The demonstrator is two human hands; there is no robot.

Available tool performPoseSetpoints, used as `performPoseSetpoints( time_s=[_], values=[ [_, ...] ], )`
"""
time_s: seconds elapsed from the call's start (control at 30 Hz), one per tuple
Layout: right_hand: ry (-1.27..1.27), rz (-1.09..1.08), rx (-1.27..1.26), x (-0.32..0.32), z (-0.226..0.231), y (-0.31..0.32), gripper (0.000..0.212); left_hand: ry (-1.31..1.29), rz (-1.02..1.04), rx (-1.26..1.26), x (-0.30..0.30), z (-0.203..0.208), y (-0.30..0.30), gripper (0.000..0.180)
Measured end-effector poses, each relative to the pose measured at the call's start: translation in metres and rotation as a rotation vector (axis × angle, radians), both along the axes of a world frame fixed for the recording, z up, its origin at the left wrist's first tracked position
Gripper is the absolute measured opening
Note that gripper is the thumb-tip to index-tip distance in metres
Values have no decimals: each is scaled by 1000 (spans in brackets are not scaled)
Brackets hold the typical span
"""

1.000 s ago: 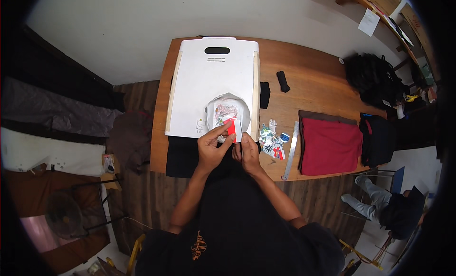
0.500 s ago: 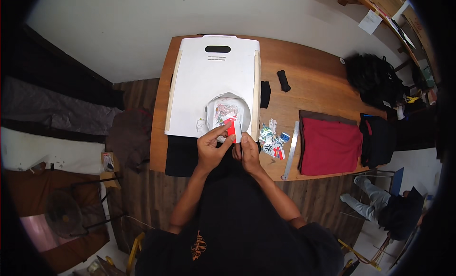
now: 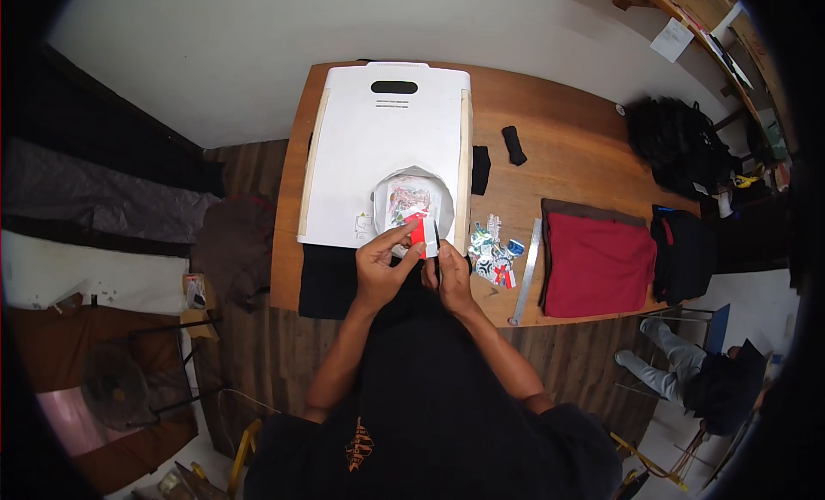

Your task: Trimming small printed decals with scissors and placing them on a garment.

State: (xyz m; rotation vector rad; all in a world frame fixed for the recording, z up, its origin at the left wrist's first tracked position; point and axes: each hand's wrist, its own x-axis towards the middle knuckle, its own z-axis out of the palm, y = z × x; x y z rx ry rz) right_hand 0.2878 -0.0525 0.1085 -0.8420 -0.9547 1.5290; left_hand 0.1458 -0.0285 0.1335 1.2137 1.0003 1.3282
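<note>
Over a white bowl (image 3: 443, 201) at the near edge of a white board (image 3: 387, 143) on the counter (image 3: 567, 147), the left hand (image 3: 383, 272) pinches a red-and-white card (image 3: 419, 239); the right hand (image 3: 451, 276), just beside it, grips a thin dark tool (image 3: 436, 233) too small to identify

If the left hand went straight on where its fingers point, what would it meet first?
The left hand would first meet the red-and-white piece at its fingertips. Past that, likely the right wall of the white bowl, though it might pass above; depth is unclear.
</note>
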Motion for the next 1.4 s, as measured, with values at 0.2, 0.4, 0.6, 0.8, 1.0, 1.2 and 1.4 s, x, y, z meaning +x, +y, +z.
performPoseSetpoints(
  time_s=[0.2,0.4,0.6,0.8,1.0,1.2,1.4],
  values=[
    [-14,-14,0,0,-6,0,45,56,-10,31,0,2,-1,43],
    [-17,-27,-8,0,-4,1,44,68,8,45,1,0,-3,43],
    [-9,-25,-24,0,-4,3,42,77,11,31,1,1,-3,43],
    [-12,-14,-62,-2,-7,7,37,60,11,5,-1,-7,0,44],
    [2,-12,-67,-4,-12,10,37,38,3,-12,-3,-13,2,44],
    [30,-13,-76,-4,-14,5,38,-5,9,-7,-4,-17,3,43],
    [19,-14,-48,-3,-12,3,38,25,-9,-48,-3,-10,1,44]
  ],
)
